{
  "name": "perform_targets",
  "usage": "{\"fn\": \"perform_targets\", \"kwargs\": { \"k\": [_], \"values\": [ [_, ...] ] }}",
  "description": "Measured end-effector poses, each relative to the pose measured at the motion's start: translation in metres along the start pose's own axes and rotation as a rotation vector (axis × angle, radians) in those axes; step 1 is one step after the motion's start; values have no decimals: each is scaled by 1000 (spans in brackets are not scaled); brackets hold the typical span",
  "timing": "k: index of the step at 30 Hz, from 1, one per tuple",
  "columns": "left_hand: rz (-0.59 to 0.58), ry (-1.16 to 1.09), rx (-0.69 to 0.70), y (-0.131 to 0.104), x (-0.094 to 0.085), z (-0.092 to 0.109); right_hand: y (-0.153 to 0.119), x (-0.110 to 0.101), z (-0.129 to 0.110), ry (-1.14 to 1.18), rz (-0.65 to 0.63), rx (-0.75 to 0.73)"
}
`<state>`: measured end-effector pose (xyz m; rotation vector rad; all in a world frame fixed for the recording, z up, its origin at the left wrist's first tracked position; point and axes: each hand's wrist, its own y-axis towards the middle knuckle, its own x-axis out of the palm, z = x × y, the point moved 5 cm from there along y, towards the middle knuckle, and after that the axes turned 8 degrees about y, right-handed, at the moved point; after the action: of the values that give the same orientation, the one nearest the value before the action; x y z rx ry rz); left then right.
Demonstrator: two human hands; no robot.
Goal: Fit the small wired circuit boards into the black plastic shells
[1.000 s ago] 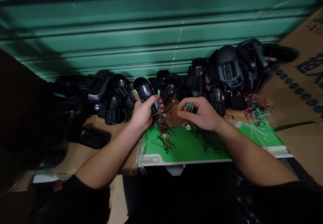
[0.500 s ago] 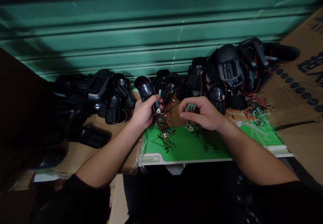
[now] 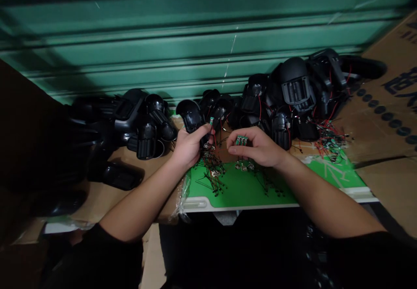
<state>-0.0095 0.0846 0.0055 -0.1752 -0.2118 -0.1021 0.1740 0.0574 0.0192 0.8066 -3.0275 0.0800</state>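
Note:
My left hand (image 3: 190, 146) is closed around a glossy black plastic housing (image 3: 190, 113). A small green circuit board (image 3: 211, 120) with a red wire stands up at its thumb tip. In my right hand (image 3: 257, 146), closed between thumb and fingers, sits a small cluster of green circuit boards (image 3: 241, 140), with wires and small metal parts (image 3: 243, 166) hanging below. Under the left hand lies a tangle of black and red wires with small parts (image 3: 213, 174), on a green board (image 3: 241, 193). More black wires (image 3: 269, 182) lie below the right hand.
Black plastic housings (image 3: 146, 139) crowd the left and back of the work surface, and more (image 3: 296, 85) are heaped at the right. A pile of red-wired boards (image 3: 330, 137) lies near a cardboard box (image 3: 391, 89). Behind everything stands a green ribbed wall (image 3: 163, 33).
My left hand and the black housing have shifted slightly right, and the housing has tilted. My right hand has moved a little left; the boards in it now face the camera more.

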Motion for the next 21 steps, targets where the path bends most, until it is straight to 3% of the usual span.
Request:
{"fn": "perform_targets", "kwargs": {
  "k": [12,16,21],
  "values": [
    [5,167,161,-4,2,3,5,20,15,363,-57,153],
    [41,237,193,-4,0,6,-1,24,12,341,-211,192],
    [83,188,234,-1,-5,6,-13,19,-7,90,-503,153]
  ]
}}
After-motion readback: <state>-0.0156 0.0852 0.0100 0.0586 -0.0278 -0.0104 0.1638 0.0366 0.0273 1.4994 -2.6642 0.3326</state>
